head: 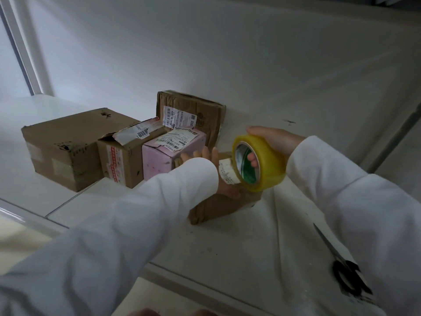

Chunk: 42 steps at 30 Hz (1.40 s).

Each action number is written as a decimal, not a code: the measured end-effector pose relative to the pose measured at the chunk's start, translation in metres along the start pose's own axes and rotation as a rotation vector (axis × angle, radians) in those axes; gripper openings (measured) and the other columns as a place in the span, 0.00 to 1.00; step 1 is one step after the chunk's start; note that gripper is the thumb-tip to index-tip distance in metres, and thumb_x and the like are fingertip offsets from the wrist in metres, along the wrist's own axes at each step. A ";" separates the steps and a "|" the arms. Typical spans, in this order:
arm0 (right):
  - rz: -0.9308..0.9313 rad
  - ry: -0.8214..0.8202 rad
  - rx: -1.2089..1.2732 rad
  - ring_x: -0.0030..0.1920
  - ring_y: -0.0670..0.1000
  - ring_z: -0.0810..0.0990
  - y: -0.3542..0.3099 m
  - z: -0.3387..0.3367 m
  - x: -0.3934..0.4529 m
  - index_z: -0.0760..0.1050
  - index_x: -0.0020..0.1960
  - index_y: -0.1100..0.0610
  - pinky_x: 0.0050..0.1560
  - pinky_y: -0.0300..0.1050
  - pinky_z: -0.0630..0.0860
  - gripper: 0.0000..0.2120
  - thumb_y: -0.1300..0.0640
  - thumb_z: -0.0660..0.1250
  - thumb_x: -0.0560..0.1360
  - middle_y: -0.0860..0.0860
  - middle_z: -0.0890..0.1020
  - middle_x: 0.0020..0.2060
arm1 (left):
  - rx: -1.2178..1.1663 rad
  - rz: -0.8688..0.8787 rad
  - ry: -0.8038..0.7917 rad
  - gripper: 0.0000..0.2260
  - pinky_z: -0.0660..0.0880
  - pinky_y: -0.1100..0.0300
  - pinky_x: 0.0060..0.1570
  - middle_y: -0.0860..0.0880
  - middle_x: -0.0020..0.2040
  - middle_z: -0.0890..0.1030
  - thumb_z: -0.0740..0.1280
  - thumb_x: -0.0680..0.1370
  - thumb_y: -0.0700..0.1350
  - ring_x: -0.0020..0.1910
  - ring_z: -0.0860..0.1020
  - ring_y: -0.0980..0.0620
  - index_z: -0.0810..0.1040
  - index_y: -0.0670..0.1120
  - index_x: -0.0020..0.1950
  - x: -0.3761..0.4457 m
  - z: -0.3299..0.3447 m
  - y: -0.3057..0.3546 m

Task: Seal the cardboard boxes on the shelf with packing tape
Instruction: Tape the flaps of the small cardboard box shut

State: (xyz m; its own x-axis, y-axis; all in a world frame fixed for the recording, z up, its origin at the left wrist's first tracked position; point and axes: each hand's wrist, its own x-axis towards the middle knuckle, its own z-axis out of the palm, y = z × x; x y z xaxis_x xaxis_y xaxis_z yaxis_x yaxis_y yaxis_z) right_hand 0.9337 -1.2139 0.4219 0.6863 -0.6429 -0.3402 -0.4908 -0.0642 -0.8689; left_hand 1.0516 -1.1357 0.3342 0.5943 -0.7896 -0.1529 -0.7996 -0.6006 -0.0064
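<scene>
On the white shelf, directly beneath the raised tape roll, a small brown box is lying at the front, and it appears to be the one being sealed. The right hand is gripping the yellow roll, with the thumb over the outer rim and a fingertip showing inside the core. The left hand is resting on top of the small box, mostly hidden by its white sleeve; fingers are extending straight beyond the cuff toward the back of the shelf, and the thumb is lying along the box's near side. Whether a strip is already running from the roll to the box cannot be told; a pale label or tape end is showing between the two hands.

Beyond the left fingertips, four more parcels are standing in a group: a large brown box farthest left, a medium brown box with a torn, lifted flap, a pink box, and an upright brown box at the rear. The large box is showing old tape patches; the medium box looks unsealed. As a judgement, the task is at an early stage, with most boxes remaining. Scissors are lying below the right forearm, near the shelf edge.
</scene>
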 end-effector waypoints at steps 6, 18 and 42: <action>0.075 -0.016 -0.025 0.22 0.49 0.79 0.012 -0.012 -0.011 0.78 0.41 0.63 0.26 0.39 0.78 0.23 0.43 0.61 0.77 0.55 0.81 0.25 | 0.021 0.014 -0.020 0.51 0.43 0.36 0.71 0.41 0.77 0.39 0.56 0.70 0.74 0.75 0.43 0.35 0.35 0.44 0.76 -0.007 -0.007 0.004; 0.344 -0.068 -0.323 0.47 0.57 0.79 0.076 -0.009 -0.008 0.72 0.59 0.55 0.52 0.51 0.75 0.26 0.39 0.69 0.69 0.56 0.80 0.47 | -0.123 0.004 -0.120 0.52 0.50 0.41 0.73 0.43 0.78 0.44 0.61 0.68 0.72 0.76 0.45 0.39 0.38 0.46 0.77 0.014 -0.008 -0.001; -0.188 -0.033 0.145 0.31 0.50 0.80 0.005 -0.017 -0.001 0.79 0.41 0.58 0.33 0.38 0.80 0.19 0.42 0.64 0.75 0.54 0.82 0.31 | -0.235 0.075 -0.157 0.33 0.64 0.57 0.67 0.43 0.70 0.70 0.63 0.74 0.63 0.67 0.69 0.44 0.68 0.42 0.71 0.011 -0.064 -0.012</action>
State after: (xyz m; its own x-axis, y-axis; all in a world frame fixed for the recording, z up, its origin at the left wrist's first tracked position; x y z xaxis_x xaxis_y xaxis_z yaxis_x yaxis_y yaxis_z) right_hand 0.9212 -1.2260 0.4237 0.7769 -0.6044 -0.1767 -0.2717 -0.0687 -0.9599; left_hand 1.0732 -1.1448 0.3960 0.4993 -0.8147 -0.2951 -0.7877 -0.5686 0.2370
